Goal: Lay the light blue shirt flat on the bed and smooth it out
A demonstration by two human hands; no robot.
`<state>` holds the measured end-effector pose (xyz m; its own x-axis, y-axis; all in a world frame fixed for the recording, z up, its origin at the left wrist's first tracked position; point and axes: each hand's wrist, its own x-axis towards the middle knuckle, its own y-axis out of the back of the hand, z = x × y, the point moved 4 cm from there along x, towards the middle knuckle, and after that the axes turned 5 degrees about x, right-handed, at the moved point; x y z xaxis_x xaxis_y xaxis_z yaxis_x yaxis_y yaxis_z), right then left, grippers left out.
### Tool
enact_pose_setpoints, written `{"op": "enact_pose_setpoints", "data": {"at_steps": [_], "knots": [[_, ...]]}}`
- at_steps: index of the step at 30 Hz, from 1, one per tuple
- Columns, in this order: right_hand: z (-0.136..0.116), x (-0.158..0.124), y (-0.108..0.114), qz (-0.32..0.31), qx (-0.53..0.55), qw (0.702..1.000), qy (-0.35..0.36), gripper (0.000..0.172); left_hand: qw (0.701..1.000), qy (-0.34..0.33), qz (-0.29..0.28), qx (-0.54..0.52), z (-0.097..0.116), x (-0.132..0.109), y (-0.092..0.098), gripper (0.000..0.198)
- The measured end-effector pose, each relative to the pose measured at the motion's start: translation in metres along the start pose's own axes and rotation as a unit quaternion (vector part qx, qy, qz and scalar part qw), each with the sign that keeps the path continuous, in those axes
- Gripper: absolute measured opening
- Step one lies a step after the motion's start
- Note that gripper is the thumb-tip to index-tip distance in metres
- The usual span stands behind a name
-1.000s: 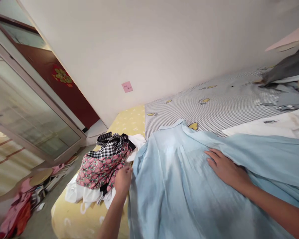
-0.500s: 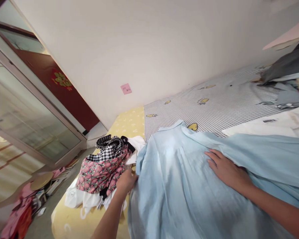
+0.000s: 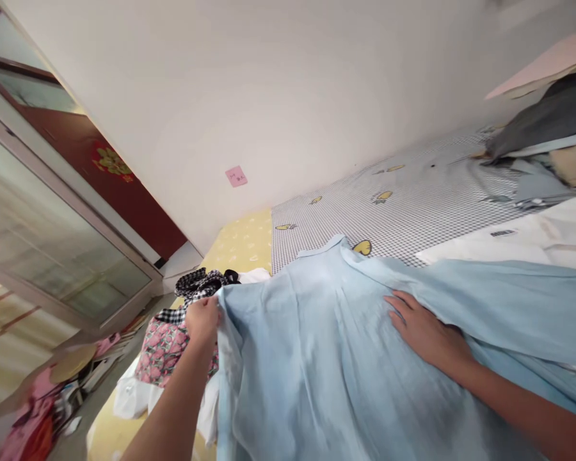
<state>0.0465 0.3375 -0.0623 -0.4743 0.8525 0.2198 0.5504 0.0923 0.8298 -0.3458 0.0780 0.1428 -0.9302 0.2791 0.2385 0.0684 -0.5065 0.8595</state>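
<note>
A light blue collared shirt (image 3: 312,346) lies back side up on the bed, its collar toward the wall and one sleeve stretched out to the right. My left hand (image 3: 203,320) is closed on the shirt's left edge near the shoulder, pulling that cloth out over the heap beside it. My right hand (image 3: 425,330) rests flat on the upper right of the shirt's back, fingers spread. Under and beside my left hand is a heap with a pink floral garment (image 3: 160,352) and a black-and-white checked cloth (image 3: 196,285).
White garments (image 3: 129,390) lie beneath the heap on the yellow sheet (image 3: 240,240). At right are a white garment (image 3: 532,234) and a pile of dark grey clothes (image 3: 547,115) on the checked sheet (image 3: 336,211). Assorted items (image 3: 72,384) lie on the floor at left.
My left hand has moved up and left, drawing the shirt's left edge outward over the heap. My right hand stays on the shirt's back. The view has shifted slightly.
</note>
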Motion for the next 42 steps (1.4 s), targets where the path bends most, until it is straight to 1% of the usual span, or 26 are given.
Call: {"op": "enact_pose_setpoints", "data": {"at_steps": [1,3,6,7,9,12,14,15,16,17,18,20,21,22,23,24,25,26,27,29,31,35,37,40,41,42], "knots": [[0.0,0.0,0.0,0.0,-0.002,1.0,0.0,0.048,1.0,0.0,0.002,0.014,0.003,0.006,0.005,0.032],[-0.001,0.0,0.001,0.001,-0.006,1.0,0.002,0.048,0.999,0.002,-0.025,0.045,0.005,0.016,0.008,0.029],[-0.001,-0.001,0.001,-0.004,-0.005,1.0,-0.002,0.047,0.99,0.001,-0.09,0.106,0.006,0.018,0.003,0.018],[-0.001,-0.001,0.001,-0.007,-0.003,1.0,-0.006,0.047,0.987,-0.003,-0.099,0.13,0.007,0.016,0.0,0.015],[0.0,-0.001,-0.001,-0.009,-0.002,1.0,-0.014,0.047,0.981,-0.023,-0.079,0.174,0.013,0.007,-0.002,0.015],[0.001,0.0,-0.002,-0.003,-0.009,1.0,-0.006,0.047,0.974,-0.082,0.004,0.21,0.035,-0.017,-0.011,0.041],[0.001,0.0,-0.002,0.001,-0.014,1.0,0.001,0.047,0.959,-0.17,0.059,0.219,0.054,-0.043,-0.027,0.052],[0.001,0.0,-0.002,0.0,-0.014,1.0,0.001,0.048,0.939,-0.243,0.089,0.225,0.065,-0.059,-0.038,0.054],[0.0,0.0,-0.001,-0.004,-0.013,1.0,0.001,0.048,0.916,-0.314,0.103,0.229,0.072,-0.075,-0.053,0.055],[0.0,0.0,-0.001,-0.01,-0.011,1.0,-0.003,0.048,0.894,-0.373,0.098,0.228,0.077,-0.091,-0.069,0.055],[0.0,0.0,0.0,-0.016,-0.008,1.0,-0.008,0.048,0.875,-0.423,0.077,0.222,0.077,-0.106,-0.087,0.055],[-0.002,-0.001,0.003,-0.023,-0.004,1.0,-0.016,0.048,0.846,-0.493,-0.003,0.202,0.069,-0.126,-0.121,0.051],[-0.003,-0.001,0.004,-0.024,-0.003,1.0,-0.019,0.047,0.847,-0.493,-0.046,0.195,0.06,-0.129,-0.135,0.049],[-0.003,-0.002,0.006,-0.024,-0.004,0.999,-0.02,0.047,0.864,-0.458,-0.083,0.191,0.048,-0.126,-0.146,0.048],[-0.004,-0.002,0.007,-0.024,-0.005,0.999,-0.02,0.047,0.891,-0.398,-0.11,0.19,0.036,-0.119,-0.155,0.05],[-0.004,-0.002,0.007,-0.024,-0.008,0.999,-0.019,0.047,0.917,-0.328,-0.126,0.189,0.023,-0.109,-0.161,0.054],[-0.004,-0.002,0.007,-0.024,-0.01,1.0,-0.017,0.047,0.936,-0.267,-0.133,0.189,0.013,-0.099,-0.165,0.057],[-0.004,-0.002,0.007,-0.024,-0.012,1.0,-0.014,0.047,0.947,-0.222,-0.135,0.189,0.006,-0.089,-0.168,0.06],[-0.004,-0.002,0.007,-0.023,-0.014,1.0,-0.01,0.047,0.951,-0.202,-0.137,0.19,0.002,-0.081,-0.17,0.061],[-0.005,-0.001,0.006,-0.021,-0.014,1.0,-0.007,0.048,0.951,-0.194,-0.143,0.196,0.002,-0.07,-0.173,0.062],[-0.007,-0.001,0.007,-0.024,-0.005,1.0,-0.013,0.047,0.949,-0.19,-0.154,0.198,0.005,-0.067,-0.176,0.062],[-0.017,-0.004,0.015,-0.044,0.021,0.998,-0.038,0.048,0.946,-0.192,-0.177,0.191,0.005,-0.077,-0.177,0.064],[-0.023,-0.004,0.02,-0.053,0.022,0.997,-0.051,0.049,0.941,-0.208,-0.188,0.19,0.007,-0.081,-0.174,0.064],[-0.029,-0.003,0.024,-0.064,0.015,0.996,-0.064,0.05,0.913,-0.266,-0.229,0.209,0.023,-0.093,-0.167,0.062],[-0.029,-0.003,0.025,-0.065,0.014,0.996,-0.067,0.05,0.912,-0.274,-0.22,0.211,0.032,-0.099,-0.163,0.059],[-0.03,-0.003,0.026,-0.062,0.014,0.995,-0.071,0.05,0.917,-0.278,-0.194,0.209,0.042,-0.106,-0.157,0.055]]}}
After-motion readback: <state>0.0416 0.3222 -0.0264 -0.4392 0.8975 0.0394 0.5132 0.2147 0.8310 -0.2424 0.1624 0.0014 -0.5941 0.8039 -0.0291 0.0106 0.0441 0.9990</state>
